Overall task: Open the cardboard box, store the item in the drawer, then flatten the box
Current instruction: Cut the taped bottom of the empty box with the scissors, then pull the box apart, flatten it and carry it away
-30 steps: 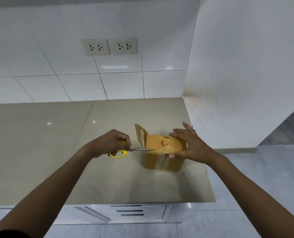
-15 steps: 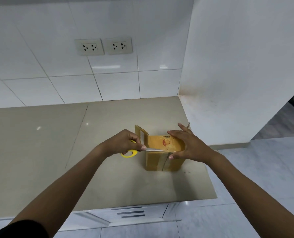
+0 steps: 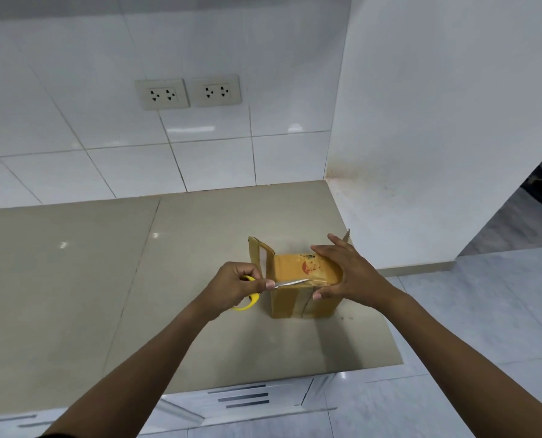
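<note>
Since a second ago, the scissors (image 3: 272,287) have slid further right along the top front edge of the cardboard box (image 3: 302,286), and the blade tip now reaches close to the right hand (image 3: 347,273).

Head view: the box stands on the beige desk (image 3: 105,279), near its right front corner, with one flap upright at the left and another showing behind the right hand. The left hand (image 3: 234,286) holds the yellow-handled scissors, its fingers (image 3: 268,284) curled shut around the handles with the thumb tip pressed near the pivot; the steel blades lie almost level against the taped seam. The right hand rests on the box's right top, fingers spread over the lid and thumb pressed against the front face. Two wall sockets (image 3: 189,93) sit in the white tiles behind. White drawer fronts (image 3: 244,398) with dark slots show below the desk edge.
</note>
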Tool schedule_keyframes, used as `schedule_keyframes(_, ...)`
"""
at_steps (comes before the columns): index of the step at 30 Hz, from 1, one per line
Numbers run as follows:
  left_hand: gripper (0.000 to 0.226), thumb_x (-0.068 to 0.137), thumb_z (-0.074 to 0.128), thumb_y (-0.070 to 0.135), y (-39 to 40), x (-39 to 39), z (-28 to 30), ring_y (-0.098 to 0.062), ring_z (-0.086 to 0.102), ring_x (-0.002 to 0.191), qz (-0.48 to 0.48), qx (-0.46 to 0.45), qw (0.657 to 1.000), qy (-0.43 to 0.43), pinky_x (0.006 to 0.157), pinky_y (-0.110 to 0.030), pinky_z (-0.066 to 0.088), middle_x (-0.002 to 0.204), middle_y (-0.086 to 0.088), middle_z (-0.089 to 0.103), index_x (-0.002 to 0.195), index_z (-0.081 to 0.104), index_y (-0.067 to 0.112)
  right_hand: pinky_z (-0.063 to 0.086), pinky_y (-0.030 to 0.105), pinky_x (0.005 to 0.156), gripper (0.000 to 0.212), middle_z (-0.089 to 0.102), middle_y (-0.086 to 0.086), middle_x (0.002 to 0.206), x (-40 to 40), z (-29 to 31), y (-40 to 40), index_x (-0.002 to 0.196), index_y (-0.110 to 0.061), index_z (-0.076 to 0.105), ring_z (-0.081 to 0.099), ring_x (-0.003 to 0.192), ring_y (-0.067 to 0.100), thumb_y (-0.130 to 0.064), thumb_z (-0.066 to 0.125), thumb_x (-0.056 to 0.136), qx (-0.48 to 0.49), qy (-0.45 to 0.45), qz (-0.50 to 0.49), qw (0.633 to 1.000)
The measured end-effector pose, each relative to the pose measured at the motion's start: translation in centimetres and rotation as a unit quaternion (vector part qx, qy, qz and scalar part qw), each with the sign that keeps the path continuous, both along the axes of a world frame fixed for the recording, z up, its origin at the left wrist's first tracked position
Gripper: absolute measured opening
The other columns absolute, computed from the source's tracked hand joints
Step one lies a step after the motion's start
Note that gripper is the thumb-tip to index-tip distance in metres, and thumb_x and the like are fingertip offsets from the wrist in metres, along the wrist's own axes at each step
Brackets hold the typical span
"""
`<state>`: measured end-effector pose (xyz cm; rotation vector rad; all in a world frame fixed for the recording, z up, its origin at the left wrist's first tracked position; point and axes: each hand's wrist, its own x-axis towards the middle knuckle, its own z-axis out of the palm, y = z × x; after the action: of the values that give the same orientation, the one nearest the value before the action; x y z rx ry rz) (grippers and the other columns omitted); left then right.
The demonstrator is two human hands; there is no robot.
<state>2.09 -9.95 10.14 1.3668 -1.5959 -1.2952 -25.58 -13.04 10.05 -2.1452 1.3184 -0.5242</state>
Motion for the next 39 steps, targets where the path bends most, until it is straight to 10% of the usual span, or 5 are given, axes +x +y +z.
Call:
schedule_keyframes(7,0.030,0.071,0.082,0.039,-2.4,-0.5,2.3,-0.003,0.044,0.043,-0.066,-0.136,0.970,-0.189,0.045,-0.012,0.029,0.049,0.006,0.059,0.059,0.064,0.020,0.021,0.024,0.105,0.103,0.031,-0.030,0.136,0.3,0.0,-0.2,0.140,-0.033,0.040,-0.002,0.131,-0.022,-0.071,0.076,0.051,-0.004,0.007,0.003,1.000)
schedule_keyframes(16,0.026,0.077,0.078,0.027,-0.6,-2.3,0.7,-0.006,0.033,0.038,-0.003,-0.009,0.999,0.052,0.038,-0.016,0.029,0.046,0.009,0.047,0.060,0.064,0.014,0.018,0.026,0.111,0.104,0.037,-0.016,0.149,-0.5,-0.5,0.0,0.142,-0.031,0.038,0.003,0.140,-0.007,-0.068,0.078,0.053,0.000,-0.004,-0.011,1.000)
schedule_keyframes(25,0.036,0.085,0.071,0.033,4.2,2.5,-5.9,-0.016,0.044,0.046,0.346,0.005,0.937,0.040,0.044,-0.019,0.037,0.047,0.003,0.051,0.064,0.060,0.006,0.033,0.043,0.103,0.038,0.056,0.001,0.133,1.4,0.2,2.6,0.106,-0.025,0.067,0.045,0.127,0.022,-0.040,0.077,0.072,-0.280,0.052,-0.016,0.958)
schedule_keyframes(34,0.028,0.089,0.061,0.032,6.5,-0.1,-8.2,-0.034,0.061,0.103,0.164,-0.126,0.885,-0.418,0.083,-0.038,0.045,0.107,-0.011,0.070,0.110,0.071,0.015,0.046,0.039,0.062,0.009,0.064,0.010,0.086,2.7,-0.5,5.1,0.079,-0.009,0.068,0.058,0.075,0.027,-0.014,0.075,0.079,-0.391,0.038,-0.121,0.912)
schedule_keyframes(39,0.061,0.089,0.042,0.021,2.9,-4.0,-1.0,-0.014,0.023,0.147,-0.029,-0.376,0.862,-0.340,0.118,-0.034,0.016,0.157,0.006,0.034,0.149,0.031,0.028,0.044,0.040,0.059,0.009,0.064,0.008,0.081,3.2,-1.8,5.9,0.078,-0.008,0.066,0.057,0.068,0.026,-0.013,0.068,0.085,-0.385,0.027,-0.145,0.911)
